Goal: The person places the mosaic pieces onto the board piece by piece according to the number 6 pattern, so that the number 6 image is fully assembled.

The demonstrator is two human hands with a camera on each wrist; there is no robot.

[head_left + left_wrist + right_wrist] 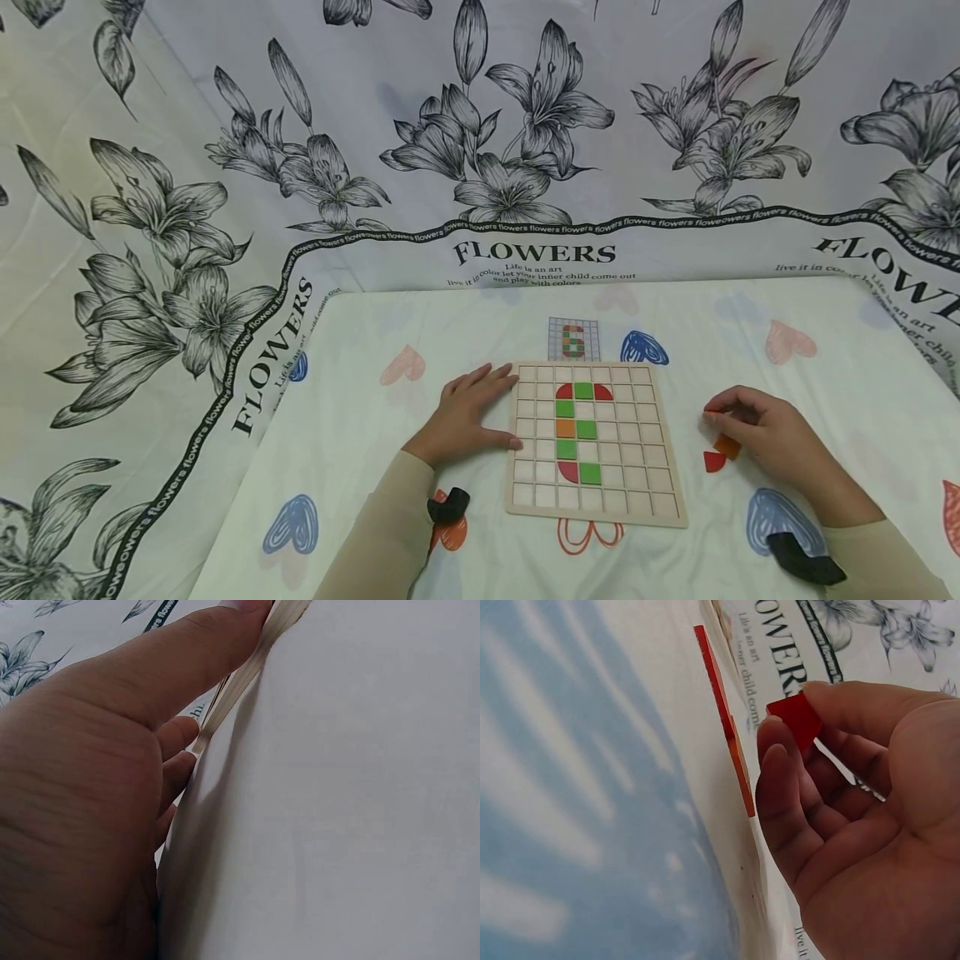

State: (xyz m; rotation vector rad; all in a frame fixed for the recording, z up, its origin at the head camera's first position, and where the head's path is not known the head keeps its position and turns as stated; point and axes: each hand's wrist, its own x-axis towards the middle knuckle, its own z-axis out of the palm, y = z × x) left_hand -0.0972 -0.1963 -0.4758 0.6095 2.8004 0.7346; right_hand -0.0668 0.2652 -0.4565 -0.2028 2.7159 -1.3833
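A wooden grid board (637, 496) lies on the cloth. Its raised lines frame square cells, and green, orange and round-cornered red tiles fill several of them left of centre. Along the board's left edge rests my left hand (465, 421), thumb and fingers spread and touching the rim. To the right of the board, my right hand (768, 437) pinches a red tile (799, 721) between thumb and fingertips, above the table. Just under that hand lie a red tile (714, 462) with a curved side and an orange tile (727, 447), partly covered by the fingers in the head view.
Behind the board is a small gridded card (556, 337) with a coloured tile figure printed on it. A white cloth (360, 400) with heart prints covers the table, and a flower-printed sheet (420, 200) hangs behind. Black straps (806, 558) sit near both wrists.
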